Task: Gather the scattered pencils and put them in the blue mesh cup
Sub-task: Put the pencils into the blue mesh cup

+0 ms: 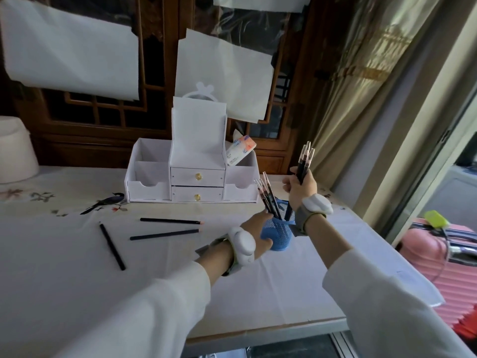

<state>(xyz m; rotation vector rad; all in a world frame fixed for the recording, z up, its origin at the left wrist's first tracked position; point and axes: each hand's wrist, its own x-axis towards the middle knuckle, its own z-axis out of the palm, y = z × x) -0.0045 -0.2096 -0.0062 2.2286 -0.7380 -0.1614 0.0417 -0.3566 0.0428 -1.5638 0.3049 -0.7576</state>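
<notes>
Dark wooden cabinetry hung with white sheets is seen behind a cloth-covered tabletop (77,254), toward whose far edge a white drawer organizer (197,177) is set. Nearer the right edge, the blue mesh cup (278,233) is gripped round its side by the left hand (256,228) and tilted; several pencils (265,195) are stood in it. A bundle of pencils (304,158) is clenched upright in the right hand (302,187), just above the cup's mouth, so a short lowering is judged sufficient. Flat to the cup's left are found a far pencil (171,221) and a middle pencil (164,234), both crosswise, and a left pencil (112,246) pointing toward the near edge.
</notes>
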